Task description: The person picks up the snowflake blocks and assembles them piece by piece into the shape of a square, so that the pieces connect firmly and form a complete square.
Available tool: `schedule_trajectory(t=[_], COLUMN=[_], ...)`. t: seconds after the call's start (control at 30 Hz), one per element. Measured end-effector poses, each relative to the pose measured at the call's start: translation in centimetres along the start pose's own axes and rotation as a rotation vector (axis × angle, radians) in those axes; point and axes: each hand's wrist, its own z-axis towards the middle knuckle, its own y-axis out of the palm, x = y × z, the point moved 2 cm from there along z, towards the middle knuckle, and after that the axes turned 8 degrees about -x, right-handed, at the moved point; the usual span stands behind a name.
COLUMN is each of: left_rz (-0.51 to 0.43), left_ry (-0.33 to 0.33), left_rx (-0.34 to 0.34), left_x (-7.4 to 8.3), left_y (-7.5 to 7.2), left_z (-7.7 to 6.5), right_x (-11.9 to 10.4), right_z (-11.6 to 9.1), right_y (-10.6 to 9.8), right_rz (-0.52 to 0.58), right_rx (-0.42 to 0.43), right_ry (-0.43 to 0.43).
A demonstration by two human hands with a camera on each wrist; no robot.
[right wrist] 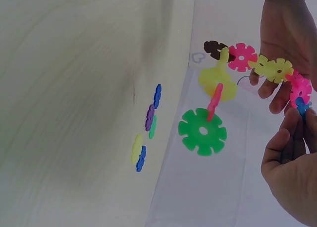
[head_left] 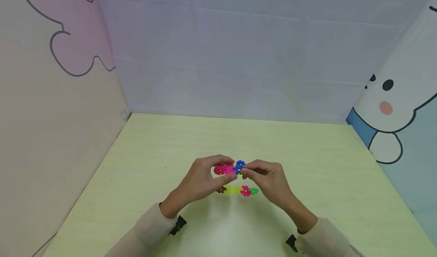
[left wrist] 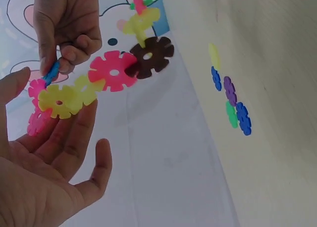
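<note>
A chain of notched plastic snowflake discs [left wrist: 113, 71] is held up between both hands, curving through pink, yellow, dark brown, red and green pieces. My left hand [head_left: 205, 177] holds its pink end [head_left: 228, 169], with thumb and fingers to either side. In the left wrist view, the fingers of the left hand [left wrist: 54, 167] lie behind the yellow discs [left wrist: 59, 101]. My right hand [head_left: 271, 177] pinches a blue disc [right wrist: 302, 106] between thumb and fingertips, against the pink discs [right wrist: 299, 87]. Whether the blue disc's slot is engaged cannot be told. At the far end hangs a green disc [right wrist: 202, 131].
Several loose discs lie on the pale tabletop [head_left: 164, 143]: yellow [right wrist: 136, 148], purple [right wrist: 149, 117], green [right wrist: 153, 127] and blue [right wrist: 157, 96]. A white back wall [head_left: 239, 60] and cartoon-printed side panels [head_left: 392, 97] enclose the table.
</note>
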Motion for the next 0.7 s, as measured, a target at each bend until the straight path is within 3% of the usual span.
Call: schedule_trajectory(t=[0.4,0.57,0.7], left_rz=[0.118,0.098,0.082], left_ry=[0.092,0.058,0.014], left_rx=[-0.077,-0.088,-0.083], left_x=[-0.5,-0.6,-0.9], left_y=[0.4,0.3,0.0], left_z=[0.2,0.1,-0.2], right_x=[0.3,0.9,3.0], right_z=[0.2,0.8,1.7], right_y=[0.2,-1.0,-2.8], right_rz=[0.069,0.14,0.082], right_rx=[-0.034,-0.119,-0.099], right_ry=[0.081,0.185,0.288])
